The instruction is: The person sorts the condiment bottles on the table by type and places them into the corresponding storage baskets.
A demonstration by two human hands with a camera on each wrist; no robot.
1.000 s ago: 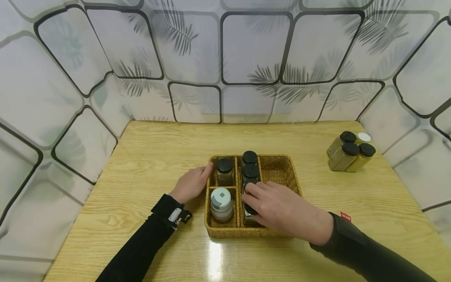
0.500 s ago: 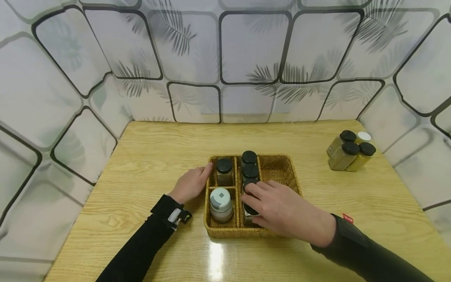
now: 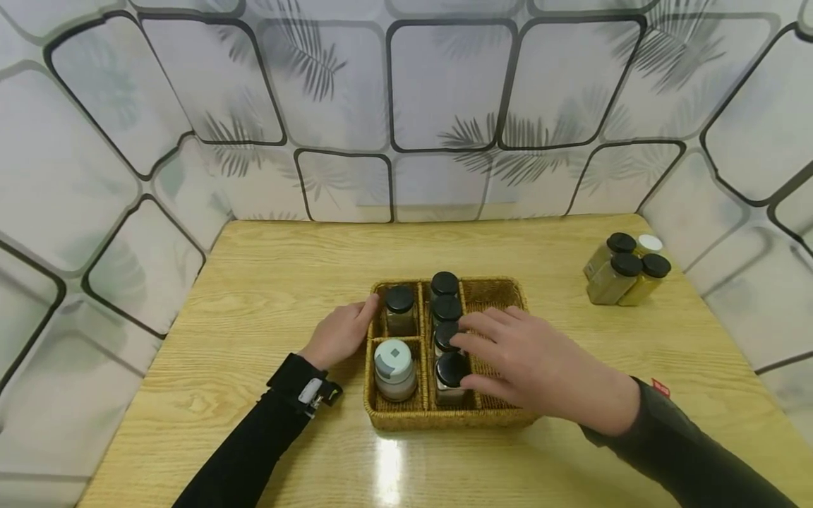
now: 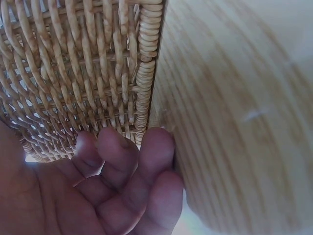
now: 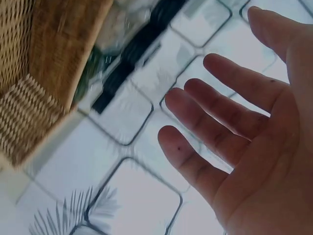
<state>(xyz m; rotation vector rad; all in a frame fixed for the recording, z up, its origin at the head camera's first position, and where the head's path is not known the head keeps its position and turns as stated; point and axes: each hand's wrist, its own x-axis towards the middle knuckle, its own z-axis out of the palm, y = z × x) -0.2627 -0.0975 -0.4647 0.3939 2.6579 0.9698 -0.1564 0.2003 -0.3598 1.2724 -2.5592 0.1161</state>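
My left hand (image 3: 336, 334) holds the left side of a divided wicker basket (image 3: 444, 421), thumb at the rim. In the left wrist view its curled fingers (image 4: 159, 149) lie along the basket's lower edge. Over the right compartment, my right hand (image 3: 533, 360) has its fingers spread with nothing between them, just right of the black-capped jars. Several of these stand in a row in the middle compartment, the nearest jar (image 3: 452, 374) in front. Another black-capped jar (image 3: 400, 310) is in the back left compartment. In the front left compartment sits a jar with a pale green lid (image 3: 394, 361).
At the back right of the wooden table (image 3: 286, 261), a cluster of bottles stands together, among them a black-capped bottle (image 3: 613, 281) and a white-capped bottle (image 3: 648, 245). Patterned walls (image 3: 444, 85) enclose the table at the back and sides.
The right hand has let go of the front jars in the middle row and moved right, its fingers spreading. My left hand keeps its place on the basket.
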